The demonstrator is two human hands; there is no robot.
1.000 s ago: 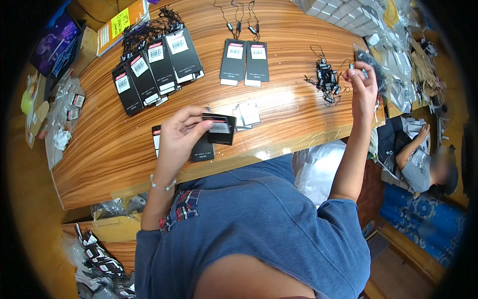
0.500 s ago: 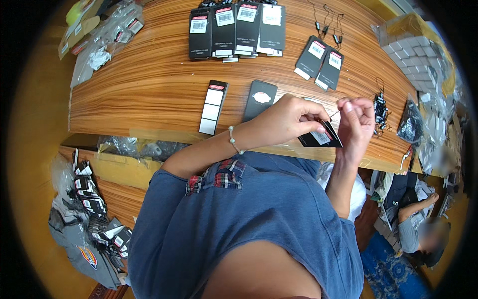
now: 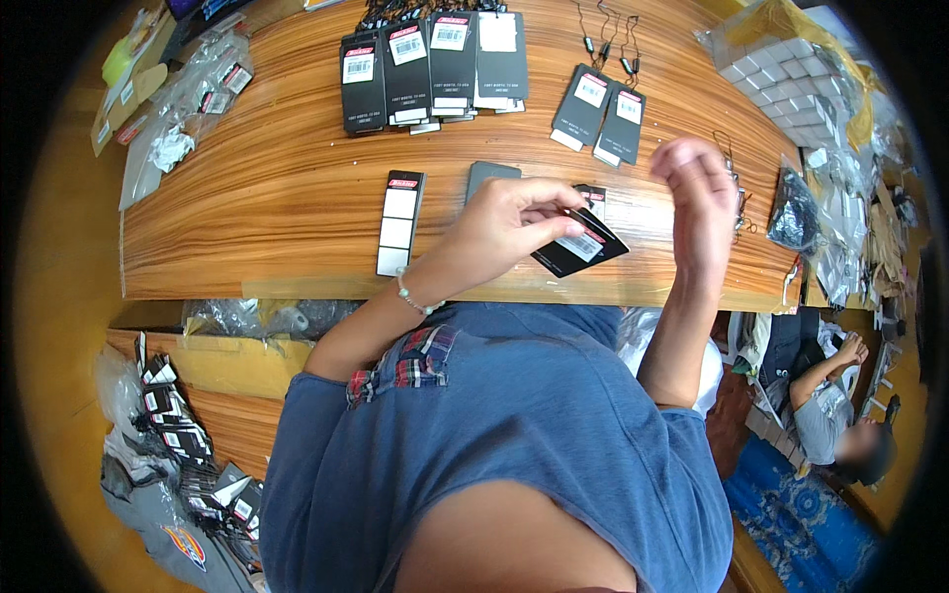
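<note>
My left hand (image 3: 509, 222) pinches a couple of black hang tags (image 3: 578, 249) overlapped and tilted, one bearing a white barcode sticker. Apart from them, my right hand (image 3: 695, 203) is raised over the table's right part, its fingers curled and smeared by motion; whether they hold anything is hidden. Beyond it lie black looped tag strings (image 3: 737, 203), partly covered. A grey tag (image 3: 486, 174) shows behind my left hand, and part of another tag (image 3: 593, 198) behind the held ones. Left of them lies a narrow tag strip (image 3: 399, 219) with white panels.
Overlapping rows of strung black tags (image 3: 432, 74) lie at the far side, with two strung tags (image 3: 599, 111) to their right. Boxed goods in plastic (image 3: 781, 84) and a dark packet (image 3: 794, 210) sit at right. Another person (image 3: 825, 395) is at lower right.
My right hand has come away from the tags, rising. My left hand still holds the tags, now turned more open. The whole view has shifted slightly.
</note>
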